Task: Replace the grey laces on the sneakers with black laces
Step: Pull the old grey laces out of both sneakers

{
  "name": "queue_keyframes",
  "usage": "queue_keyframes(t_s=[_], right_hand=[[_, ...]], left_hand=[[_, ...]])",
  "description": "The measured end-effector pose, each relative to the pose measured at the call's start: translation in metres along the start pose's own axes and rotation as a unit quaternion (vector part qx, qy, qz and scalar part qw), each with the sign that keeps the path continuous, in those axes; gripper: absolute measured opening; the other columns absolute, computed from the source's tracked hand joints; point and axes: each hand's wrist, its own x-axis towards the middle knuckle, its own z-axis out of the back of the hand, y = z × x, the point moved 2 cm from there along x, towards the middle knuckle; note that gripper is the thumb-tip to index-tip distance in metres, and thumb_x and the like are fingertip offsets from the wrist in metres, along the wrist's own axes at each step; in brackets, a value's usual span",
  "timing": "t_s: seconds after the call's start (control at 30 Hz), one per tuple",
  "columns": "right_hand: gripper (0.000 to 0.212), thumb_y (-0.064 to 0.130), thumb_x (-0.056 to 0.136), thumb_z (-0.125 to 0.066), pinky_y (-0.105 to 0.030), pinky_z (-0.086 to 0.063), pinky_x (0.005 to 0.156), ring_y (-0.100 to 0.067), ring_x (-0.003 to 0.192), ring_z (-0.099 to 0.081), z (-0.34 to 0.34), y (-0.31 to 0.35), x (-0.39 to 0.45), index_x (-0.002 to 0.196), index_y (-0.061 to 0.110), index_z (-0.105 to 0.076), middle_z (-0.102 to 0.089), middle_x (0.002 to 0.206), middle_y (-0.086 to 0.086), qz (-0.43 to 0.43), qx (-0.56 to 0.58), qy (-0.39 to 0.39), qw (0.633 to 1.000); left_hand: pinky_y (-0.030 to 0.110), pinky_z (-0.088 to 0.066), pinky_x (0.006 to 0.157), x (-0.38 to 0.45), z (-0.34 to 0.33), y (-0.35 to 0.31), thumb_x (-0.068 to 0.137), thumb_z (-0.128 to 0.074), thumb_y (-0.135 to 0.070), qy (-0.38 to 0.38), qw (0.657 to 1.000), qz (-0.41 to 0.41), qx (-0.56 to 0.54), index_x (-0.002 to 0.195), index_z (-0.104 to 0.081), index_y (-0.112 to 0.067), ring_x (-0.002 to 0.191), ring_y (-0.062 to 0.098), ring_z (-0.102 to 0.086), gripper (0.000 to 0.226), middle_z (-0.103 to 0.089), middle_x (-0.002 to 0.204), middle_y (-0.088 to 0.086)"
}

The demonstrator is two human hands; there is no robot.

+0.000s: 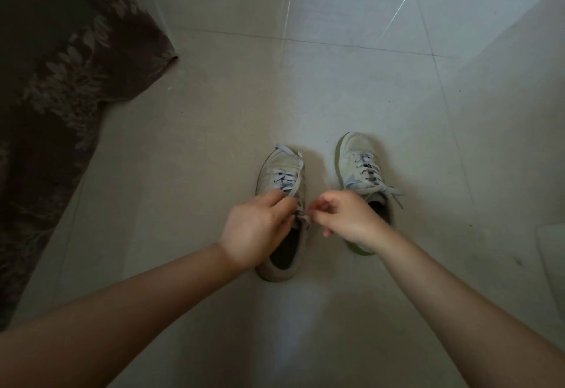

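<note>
Two pale sneakers stand side by side on the tiled floor, toes pointing away from me. The left sneaker (282, 173) has its grey lace (287, 178) loosened, one end looping over the toe. My left hand (256, 228) lies over that shoe's tongue and pinches the lace near the top eyelets. My right hand (345, 216) pinches the other part of the same lace just to the right of the shoe. The right sneaker (357, 158) still carries its grey lace (367, 173), tied, with ends trailing to the right; my right wrist covers its heel. No black laces are in view.
A dark patterned fabric (58, 81) hangs or lies along the left side, reaching the floor. The light tiled floor (336, 81) spreads around the shoes. A pale flat object (553, 253) shows at the right edge.
</note>
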Motion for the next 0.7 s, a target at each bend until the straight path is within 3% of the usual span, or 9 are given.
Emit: queue_keyframes(t_s=[0.1, 0.17, 0.3, 0.4, 0.47, 0.57, 0.7], right_hand=[[0.007, 0.016, 0.084, -0.069, -0.029, -0.048, 0.058, -0.014, 0.054, -0.056, -0.003, -0.002, -0.002, 0.083, 0.022, -0.065, -0.062, 0.066, 0.007, 0.016, 0.032, 0.003, 0.999], [0.009, 0.017, 0.081, -0.072, -0.024, -0.048, 0.064, -0.008, 0.059, -0.057, -0.004, -0.002, -0.002, 0.08, 0.024, -0.066, -0.064, 0.07, 0.007, 0.04, 0.036, -0.012, 0.998], [0.007, 0.018, 0.084, -0.07, -0.014, -0.045, 0.064, -0.002, 0.062, -0.057, -0.007, 0.0, 0.002, 0.08, 0.023, -0.066, -0.064, 0.07, 0.006, 0.035, 0.064, -0.006, 0.997], [0.009, 0.016, 0.088, -0.066, -0.011, -0.043, 0.061, -0.003, 0.063, -0.058, -0.007, 0.001, 0.003, 0.082, 0.023, -0.064, -0.064, 0.074, 0.004, 0.02, 0.078, 0.015, 0.997], [0.009, 0.02, 0.089, -0.064, -0.019, -0.047, 0.068, -0.007, 0.07, -0.059, -0.009, 0.002, 0.004, 0.082, 0.025, -0.063, -0.064, 0.078, 0.005, 0.018, 0.063, 0.022, 0.998], [0.01, 0.027, 0.093, -0.058, -0.033, -0.048, 0.08, -0.014, 0.08, -0.058, -0.016, 0.005, 0.005, 0.083, 0.027, -0.06, -0.061, 0.08, 0.006, 0.022, 0.017, 0.025, 0.999], [0.011, 0.028, 0.097, -0.048, -0.025, -0.037, 0.066, -0.007, 0.068, -0.045, -0.011, 0.012, 0.0, 0.09, 0.022, -0.053, -0.05, 0.073, 0.009, 0.047, -0.05, 0.025, 0.997]], left_hand=[[0.02, -0.026, 0.042, 0.013, -0.005, -0.004, 0.069, -0.067, -0.023, 0.015, 1.0, 0.024, 0.009, 0.08, -0.061, -0.02, 0.064, 0.02, -0.06, 0.013, -0.056, 0.078, -0.001], [0.019, -0.023, 0.044, 0.015, -0.007, -0.004, 0.062, -0.076, -0.018, 0.022, 0.999, 0.044, 0.011, 0.077, -0.059, -0.017, 0.061, 0.023, -0.06, 0.023, -0.056, 0.076, 0.0], [0.019, -0.023, 0.046, 0.002, -0.005, -0.007, 0.072, -0.059, -0.033, 0.019, 0.997, 0.071, -0.018, 0.072, -0.057, -0.018, 0.06, 0.021, -0.059, 0.015, -0.057, 0.073, -0.004], [0.019, -0.03, 0.047, -0.013, -0.012, -0.009, 0.076, -0.045, -0.056, 0.057, 0.993, 0.091, -0.04, 0.07, -0.065, -0.024, 0.063, 0.015, -0.06, 0.038, -0.056, 0.072, -0.008], [0.02, -0.03, 0.051, -0.012, -0.014, -0.013, 0.076, -0.049, -0.065, 0.085, 0.99, 0.108, -0.033, 0.073, -0.071, -0.027, 0.068, 0.012, -0.06, 0.044, -0.056, 0.075, -0.009], [0.025, -0.033, 0.058, -0.003, -0.019, -0.014, 0.084, -0.053, -0.058, 0.134, 0.975, 0.171, -0.038, 0.09, -0.073, -0.031, 0.083, 0.013, -0.06, 0.034, -0.062, 0.09, -0.007], [0.028, -0.039, 0.06, -0.003, -0.024, -0.013, 0.087, -0.055, -0.046, 0.142, 0.961, 0.222, -0.089, 0.083, -0.073, -0.025, 0.081, 0.018, -0.06, 0.028, -0.063, 0.086, -0.005]])
